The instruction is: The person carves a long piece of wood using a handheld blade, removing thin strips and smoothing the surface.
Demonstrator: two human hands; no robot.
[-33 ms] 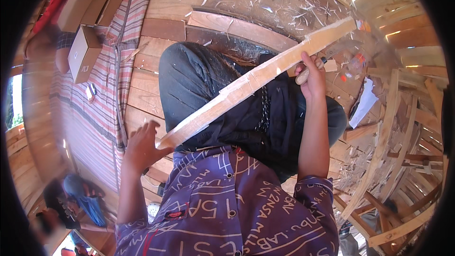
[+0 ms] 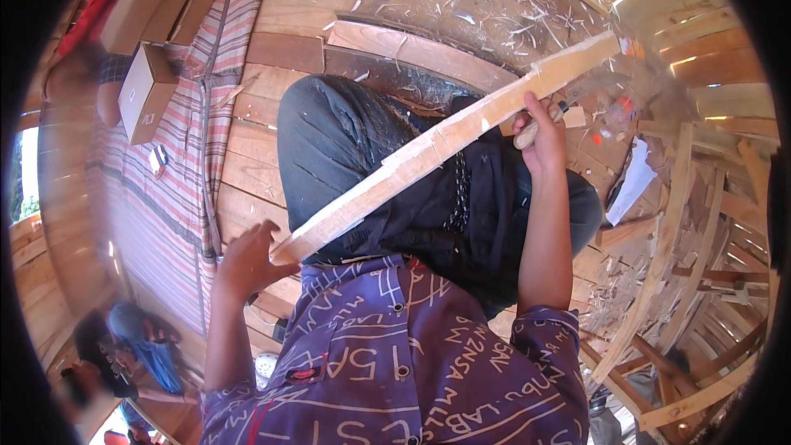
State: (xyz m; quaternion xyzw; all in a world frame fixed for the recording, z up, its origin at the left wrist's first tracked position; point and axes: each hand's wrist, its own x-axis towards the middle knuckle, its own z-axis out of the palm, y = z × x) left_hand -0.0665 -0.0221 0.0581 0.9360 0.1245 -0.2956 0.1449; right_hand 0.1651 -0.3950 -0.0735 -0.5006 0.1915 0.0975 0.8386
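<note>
Across the person's lap, running from near the waist up beyond the far knee, lies a long, pale wooden batten (image 2: 420, 148), the landmark for everything else. At its near end, the left hand (image 2: 247, 262) holds its fingers spread and loosely curved, the thumb pointing toward the tip; whether skin touches wood I cannot tell. Beside its farther half, the right hand (image 2: 544, 136) has one digit laid against the batten's edge, while the other fingers wrap a rounded wooden tool handle (image 2: 525, 137) with a dark collar; a blade seems to extend beyond it, though it blurs into the floor.

The batten looks stiff, dry and fairly light for its length, but so long that a hold at one end would probably let the other swing. Its flat faces near the middle seem the surest grip; the rough, whitish edges could splinter, and shallow steps break its outline.

Beneath the batten, dark trousers (image 2: 325, 140) are flecked with pale dust. Beyond its far side lie a smooth, reddish board (image 2: 420, 49) and curled wood shavings (image 2: 511, 8). Left of it spreads a woven striped mat (image 2: 165, 206), carrying a stiff, square-edged cardboard box (image 2: 148, 95).
</note>
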